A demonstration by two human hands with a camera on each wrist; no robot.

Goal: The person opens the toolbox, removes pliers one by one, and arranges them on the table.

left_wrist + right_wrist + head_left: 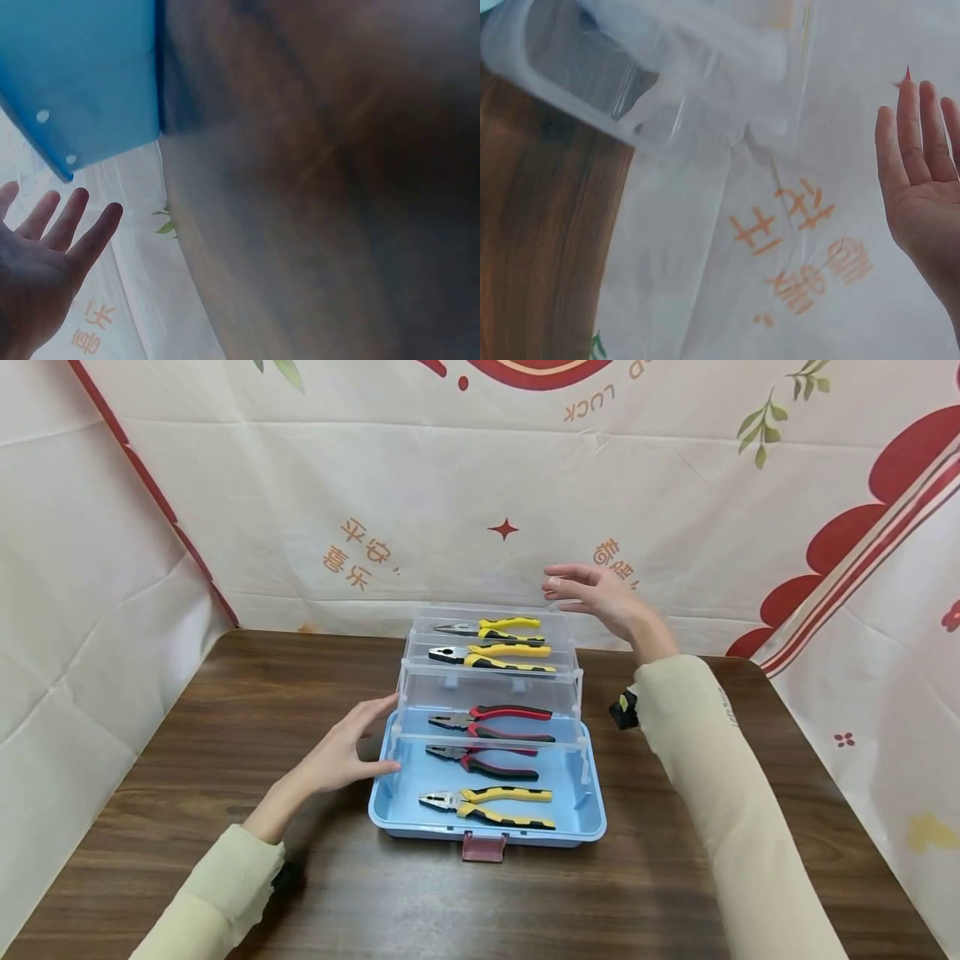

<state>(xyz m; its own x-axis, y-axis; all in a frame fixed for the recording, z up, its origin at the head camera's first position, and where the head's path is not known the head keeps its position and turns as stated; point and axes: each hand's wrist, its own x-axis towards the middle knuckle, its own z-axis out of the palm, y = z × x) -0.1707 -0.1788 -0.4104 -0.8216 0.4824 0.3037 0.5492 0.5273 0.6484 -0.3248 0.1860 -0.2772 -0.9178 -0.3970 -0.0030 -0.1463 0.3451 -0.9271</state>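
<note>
A light-blue toolbox [573, 837] stands unfolded on the table, its clear plastic trays [517, 693] raised in steps toward the back. Yellow-handled needle-nose pliers [517, 623] and yellow-black combination pliers [510, 650] lie in the upper trays. Lower down are two red-black pliers [517, 712], and yellow-black pliers [506, 793] lie on the blue floor at the front. My left hand [341, 756] is spread at the box's left side, thumb and fingertips against or very near it. Above the trays' back right corner, my right hand [600, 597] hovers with extended fingers, holding nothing.
A pinkish latch [483, 847] hangs from the box's front edge. The brown wooden table [360, 902] reaches back to a printed white cloth [450, 510], which also hangs along both sides, close behind the trays.
</note>
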